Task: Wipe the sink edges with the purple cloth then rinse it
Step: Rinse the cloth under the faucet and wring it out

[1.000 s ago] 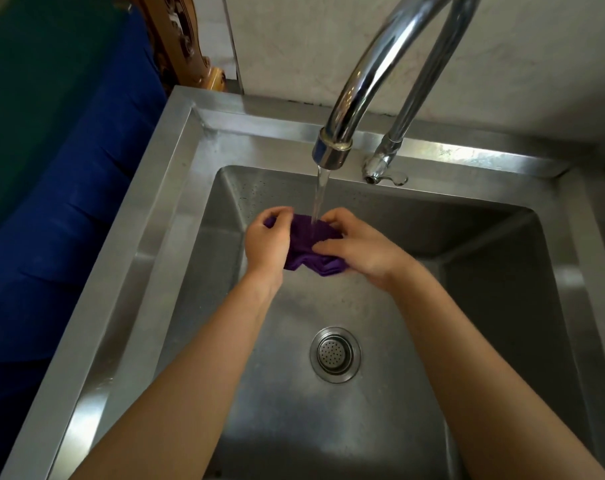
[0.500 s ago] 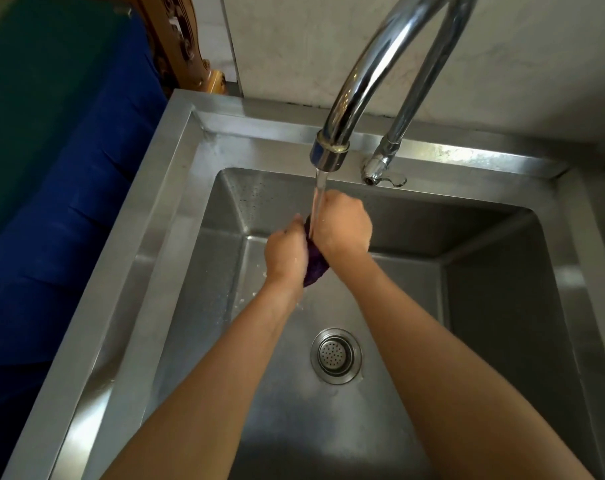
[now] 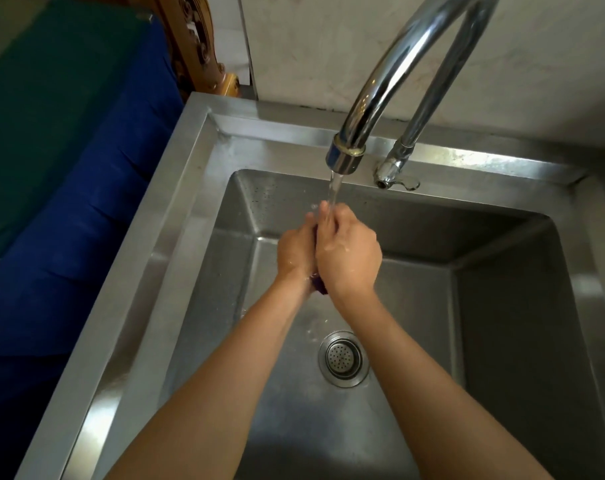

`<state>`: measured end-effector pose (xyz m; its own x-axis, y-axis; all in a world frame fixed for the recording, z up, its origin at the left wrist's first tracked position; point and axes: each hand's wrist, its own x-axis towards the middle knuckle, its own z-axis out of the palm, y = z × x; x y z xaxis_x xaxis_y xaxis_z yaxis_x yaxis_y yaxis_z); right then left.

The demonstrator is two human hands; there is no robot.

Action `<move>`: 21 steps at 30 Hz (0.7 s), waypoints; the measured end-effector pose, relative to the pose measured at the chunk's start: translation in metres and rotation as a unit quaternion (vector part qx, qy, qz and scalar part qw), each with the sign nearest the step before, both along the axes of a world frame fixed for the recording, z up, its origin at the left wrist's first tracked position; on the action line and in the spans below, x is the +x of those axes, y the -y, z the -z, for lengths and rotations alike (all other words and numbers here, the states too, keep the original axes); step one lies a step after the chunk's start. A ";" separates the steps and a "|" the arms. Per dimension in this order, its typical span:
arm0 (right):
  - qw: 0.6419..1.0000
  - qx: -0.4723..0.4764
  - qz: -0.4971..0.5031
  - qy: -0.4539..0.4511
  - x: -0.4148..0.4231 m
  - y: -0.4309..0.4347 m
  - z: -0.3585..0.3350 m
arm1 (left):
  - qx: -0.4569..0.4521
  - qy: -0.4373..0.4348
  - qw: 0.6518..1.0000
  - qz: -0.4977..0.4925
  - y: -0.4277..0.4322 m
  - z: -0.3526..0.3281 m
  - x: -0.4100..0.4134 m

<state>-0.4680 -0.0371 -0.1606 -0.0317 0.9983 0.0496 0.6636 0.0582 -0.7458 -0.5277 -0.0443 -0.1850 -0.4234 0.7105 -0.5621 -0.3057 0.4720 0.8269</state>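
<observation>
Over the steel sink [image 3: 176,258] both my hands are pressed together under the running water. My left hand [image 3: 296,251] and my right hand [image 3: 349,254] squeeze the purple cloth [image 3: 320,285] between them. Only a small dark purple tip of the cloth shows below the heels of my hands; the remainder is hidden inside my grip. The stream from the chrome tap spout [image 3: 344,157] lands on my fingertips.
The drain strainer [image 3: 343,358] lies in the basin floor below my forearms. The tap's base and small lever [image 3: 394,171] stand on the back rim. A blue and green cloth-covered surface [image 3: 69,202] borders the sink's left side; a wall rises behind.
A second ago the cloth was spread between my hands under the stream. My hands have since closed together around it, bunching it until almost none shows.
</observation>
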 end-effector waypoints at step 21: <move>0.791 -0.426 -0.117 -0.423 0.052 -0.041 -0.006 | 0.088 -0.066 0.972 0.207 0.027 0.012 -0.038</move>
